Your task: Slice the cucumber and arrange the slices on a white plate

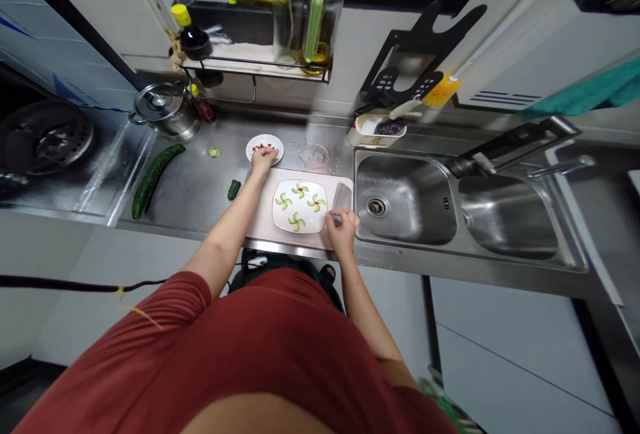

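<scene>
On a pale cutting board [260,221] lies a white square plate [310,224] bearing several pinwheels of green cucumber slices [296,222]; red bits mark the centres of some. My left hand [263,159] is over a small white dish [251,143] of red pieces [257,149], its fingers pinched together, and what they hold is too small to name. Beside the plate's right edge, my right hand [342,226] has its fingers curled together near a knife blade [342,195]; anything in it is hidden.
A whole cucumber [156,177], a cucumber stub [234,189] and thin slices [214,152] lie left on the steel counter. A lidded pot [167,113] stands behind. A double sink [407,197] is at right, a utensil holder [377,133] behind it, and a bottle shelf [260,69] above.
</scene>
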Demonstrator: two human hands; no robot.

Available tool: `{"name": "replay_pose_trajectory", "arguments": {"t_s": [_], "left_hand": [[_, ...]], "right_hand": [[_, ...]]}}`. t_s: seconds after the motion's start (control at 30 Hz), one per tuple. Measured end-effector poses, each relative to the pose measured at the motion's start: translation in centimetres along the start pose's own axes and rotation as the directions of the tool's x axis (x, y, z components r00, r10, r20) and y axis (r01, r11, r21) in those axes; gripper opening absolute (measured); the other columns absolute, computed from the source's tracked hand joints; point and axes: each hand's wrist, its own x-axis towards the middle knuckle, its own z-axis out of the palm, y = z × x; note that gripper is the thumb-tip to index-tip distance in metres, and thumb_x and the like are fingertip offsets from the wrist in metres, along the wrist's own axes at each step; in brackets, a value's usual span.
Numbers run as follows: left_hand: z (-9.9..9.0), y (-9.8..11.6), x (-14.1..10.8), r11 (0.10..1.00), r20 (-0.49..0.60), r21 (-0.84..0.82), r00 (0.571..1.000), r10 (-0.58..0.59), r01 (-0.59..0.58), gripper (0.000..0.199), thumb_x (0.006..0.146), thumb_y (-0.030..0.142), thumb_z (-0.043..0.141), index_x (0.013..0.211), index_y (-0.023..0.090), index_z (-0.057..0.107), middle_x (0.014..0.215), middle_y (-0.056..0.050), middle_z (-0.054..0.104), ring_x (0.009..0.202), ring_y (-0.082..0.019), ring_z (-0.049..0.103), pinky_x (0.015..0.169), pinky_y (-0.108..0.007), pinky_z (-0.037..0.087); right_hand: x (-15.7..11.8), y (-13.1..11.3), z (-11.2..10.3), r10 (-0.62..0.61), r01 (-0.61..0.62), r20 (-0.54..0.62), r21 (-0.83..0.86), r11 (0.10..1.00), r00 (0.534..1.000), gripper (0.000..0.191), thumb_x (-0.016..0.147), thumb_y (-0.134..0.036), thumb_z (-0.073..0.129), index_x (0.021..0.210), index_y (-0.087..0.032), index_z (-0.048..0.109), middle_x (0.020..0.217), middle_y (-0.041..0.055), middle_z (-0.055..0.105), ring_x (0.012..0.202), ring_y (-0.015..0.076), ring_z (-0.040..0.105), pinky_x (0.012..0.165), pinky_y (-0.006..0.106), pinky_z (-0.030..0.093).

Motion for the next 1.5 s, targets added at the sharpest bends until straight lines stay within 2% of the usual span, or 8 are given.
{"name": "replay_pose_trajectory", "arguments": {"t_s": [0.17, 0.3, 0.47, 0.63, 0.77, 0.93, 1.07, 1.5], "left_hand": [[0.5, 1.0, -3.5, 0.969, 0.115, -0.211, 0.988, -0.104, 0.127, 0.022, 0.068, 0.032, 0.072, 0.075, 0.013, 0.063, 0.056, 0.004, 0.053, 0.046, -0.004, 0.039, 0.045, -0.017, 0.029], [1.0, 1.2, -7.0, 0.951, 0.223, -0.252, 0.967, -0.125, 0.181, 0.025, 0.066, 0.034, 0.073, 0.078, 0.015, 0.063, 0.057, 0.005, 0.05, 0.043, -0.003, 0.035, 0.041, -0.017, 0.021], [1.7, 0.5, -11.7, 0.978, 0.37, -0.172, 0.928, -0.045, 0.115, 0.029, 0.065, 0.038, 0.073, 0.077, 0.014, 0.065, 0.063, 0.001, 0.059, 0.053, -0.006, 0.047, 0.05, -0.019, 0.035], [1.5, -0.3, -14.6, 0.993, 0.545, -0.115, 0.837, 0.048, 0.018, 0.03, 0.059, 0.039, 0.077, 0.071, 0.014, 0.065, 0.076, -0.003, 0.067, 0.073, -0.013, 0.06, 0.074, -0.027, 0.047], [0.7, -0.3, -15.6, 0.997, 0.602, -0.059, 0.796, 0.07, -0.043, 0.03, 0.062, 0.04, 0.075, 0.072, 0.013, 0.066, 0.075, -0.003, 0.066, 0.072, -0.013, 0.06, 0.075, -0.028, 0.047], [-0.2, -0.1, -16.1, 0.998, 0.624, -0.046, 0.779, 0.059, -0.039, 0.031, 0.063, 0.04, 0.075, 0.074, 0.013, 0.067, 0.072, -0.002, 0.065, 0.068, -0.012, 0.058, 0.07, -0.027, 0.047], [-0.8, 0.0, -16.7, 0.998, 0.641, -0.05, 0.765, 0.059, -0.035, 0.03, 0.063, 0.04, 0.075, 0.074, 0.013, 0.067, 0.073, -0.003, 0.065, 0.068, -0.011, 0.058, 0.069, -0.025, 0.046], [-1.6, -0.9, -17.7, 0.998, 0.629, -0.048, 0.776, 0.053, -0.03, 0.034, 0.063, 0.044, 0.074, 0.076, 0.013, 0.066, 0.073, -0.004, 0.066, 0.065, -0.01, 0.057, 0.065, -0.024, 0.045]], "right_hand": [[0.7, -1.0, 0.3, -0.055, 0.055, -0.004, 0.015, 0.998, 0.998, 0.013, 0.083, -0.032, 0.056, 0.08, -0.022, 0.063, 0.091, 0.0056, 0.059, 0.096, 0.0224, 0.051, 0.091, 0.039, 0.036], [1.3, -1.3, 0.6, -0.087, 0.086, 0.016, 0.046, 0.995, 0.996, 0.011, 0.083, -0.031, 0.056, 0.08, -0.021, 0.062, 0.089, 0.0047, 0.061, 0.094, 0.0217, 0.052, 0.091, 0.039, 0.036], [1.8, -1.6, 0.7, -0.1, 0.094, 0.108, 0.055, 0.994, 0.989, 0.015, 0.087, -0.034, 0.052, 0.086, -0.022, 0.062, 0.089, 0.0043, 0.063, 0.089, 0.0212, 0.053, 0.086, 0.036, 0.038], [2.1, -2.5, 0.3, -0.143, 0.136, 0.197, 0.051, 0.989, 0.97, 0.021, 0.091, -0.034, 0.047, 0.093, -0.021, 0.064, 0.093, 0.006, 0.064, 0.091, 0.0216, 0.053, 0.086, 0.036, 0.038], [2.0, -3.2, 0.1, -0.199, 0.183, 0.242, 0.085, 0.979, 0.95, 0.023, 0.091, -0.033, 0.047, 0.099, -0.021, 0.064, 0.097, 0.0064, 0.062, 0.094, 0.0217, 0.053, 0.089, 0.036, 0.038], [1.5, -3.5, 0.2, -0.252, 0.227, 0.29, 0.118, 0.967, 0.923, 0.021, 0.091, -0.032, 0.048, 0.095, -0.021, 0.065, 0.097, 0.0068, 0.06, 0.099, 0.0229, 0.051, 0.091, 0.037, 0.037], [1.2, -3.5, 0.5, -0.249, 0.227, 0.287, 0.109, 0.968, 0.925, 0.019, 0.09, -0.033, 0.05, 0.093, -0.021, 0.064, 0.097, 0.0068, 0.059, 0.1, 0.0233, 0.05, 0.091, 0.036, 0.038], [1.0, -4.3, 0.5, -0.247, 0.233, 0.338, 0.083, 0.969, 0.908, 0.014, 0.086, -0.031, 0.053, 0.081, -0.022, 0.063, 0.094, 0.0066, 0.059, 0.098, 0.0241, 0.049, 0.089, 0.037, 0.038]]}}
